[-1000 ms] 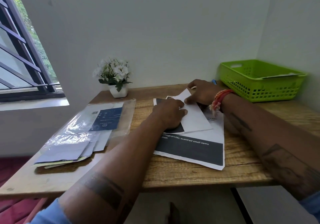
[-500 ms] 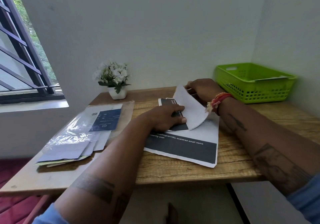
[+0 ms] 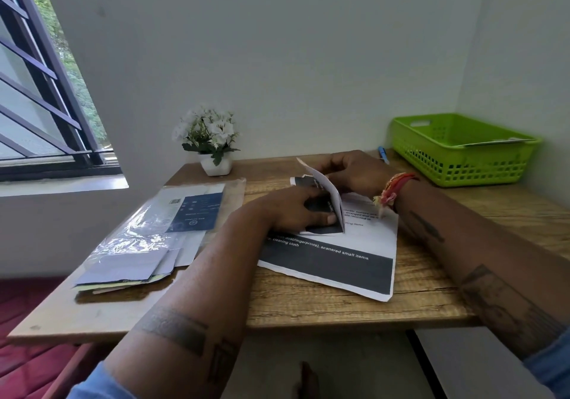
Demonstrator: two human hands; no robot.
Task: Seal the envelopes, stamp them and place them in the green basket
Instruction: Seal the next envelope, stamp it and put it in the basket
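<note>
A white envelope (image 3: 333, 196) stands nearly on edge in the middle of the wooden desk, over a printed sheet (image 3: 345, 263). My right hand (image 3: 354, 172) grips its far upper edge and tilts it upward. My left hand (image 3: 296, 212) presses flat on the dark folded paper (image 3: 324, 229) beneath it, thumb against the envelope's lower edge. The green basket (image 3: 462, 164) sits at the back right corner, with a white envelope (image 3: 499, 142) resting across its rim. A stack of further envelopes (image 3: 129, 266) lies at the left under a clear plastic bag.
A small white pot of white flowers (image 3: 212, 146) stands at the back of the desk (image 3: 339, 306). A blue pen (image 3: 383, 153) lies behind my right hand, next to the basket. A window with bars is at the left, walls close behind and to the right.
The envelope lay flat under both hands a second ago. My right hand has since lifted its far side until it stands almost upright, while my left hand stays pressed on the paper.
</note>
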